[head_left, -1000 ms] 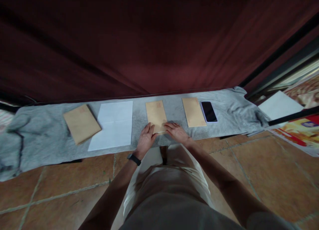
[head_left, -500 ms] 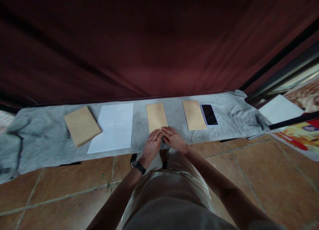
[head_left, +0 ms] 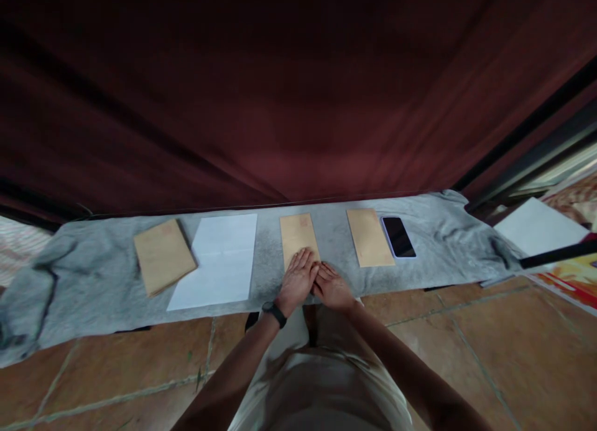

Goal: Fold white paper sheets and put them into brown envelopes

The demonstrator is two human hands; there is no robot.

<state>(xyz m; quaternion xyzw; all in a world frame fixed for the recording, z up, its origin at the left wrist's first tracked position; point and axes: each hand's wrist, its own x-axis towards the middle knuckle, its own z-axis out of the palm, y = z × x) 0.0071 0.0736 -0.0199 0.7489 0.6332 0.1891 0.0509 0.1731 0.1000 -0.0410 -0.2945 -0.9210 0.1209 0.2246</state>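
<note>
Touching a brown envelope (head_left: 296, 233)
Left hand (head_left: 297, 282) flat on it, gripping nothing; right hand (head_left: 333, 287) at its near corner, slightly curled, hold unclear; white paper (head_left: 219, 261) to its left.

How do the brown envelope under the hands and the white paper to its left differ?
Colour: the envelope is tan with a reddish mark; the paper is white. Size: the envelope looks smaller than the paper. State: the left hand and right hand hide the envelope's near end; neither touches the paper. Both lie on grey cloth.
</note>
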